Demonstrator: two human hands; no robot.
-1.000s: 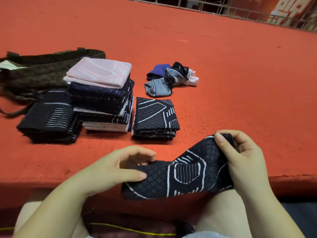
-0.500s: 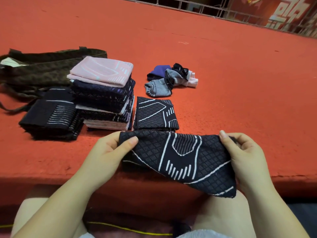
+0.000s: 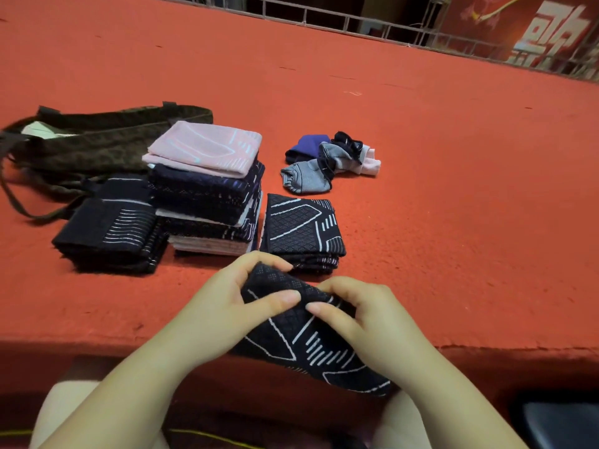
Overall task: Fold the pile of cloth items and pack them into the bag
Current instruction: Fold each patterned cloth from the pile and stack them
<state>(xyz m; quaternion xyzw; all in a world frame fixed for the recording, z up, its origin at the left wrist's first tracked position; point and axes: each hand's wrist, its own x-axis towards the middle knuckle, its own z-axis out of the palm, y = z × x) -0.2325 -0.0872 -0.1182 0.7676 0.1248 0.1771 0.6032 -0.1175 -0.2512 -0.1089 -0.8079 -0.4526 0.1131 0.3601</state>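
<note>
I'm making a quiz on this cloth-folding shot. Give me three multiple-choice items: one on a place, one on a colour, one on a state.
1. Where does the bag lie?
A. behind and left of the stacks
B. right of the loose pile
C. on the person's lap

2. What colour is the top cloth of the tall stack?
A. green
B. pink
C. yellow

3. What are the hands doing?
A. both rest flat on the table
B. one reaches into the bag
C. both pinch the black cloth

Answers:
1. A: the bag sits at far left, behind the tall stack.
2. B: the top piece is pale pink with light lines.
3. C: left hand and right hand each hold the cloth between thumb and fingers at the table edge.
</note>
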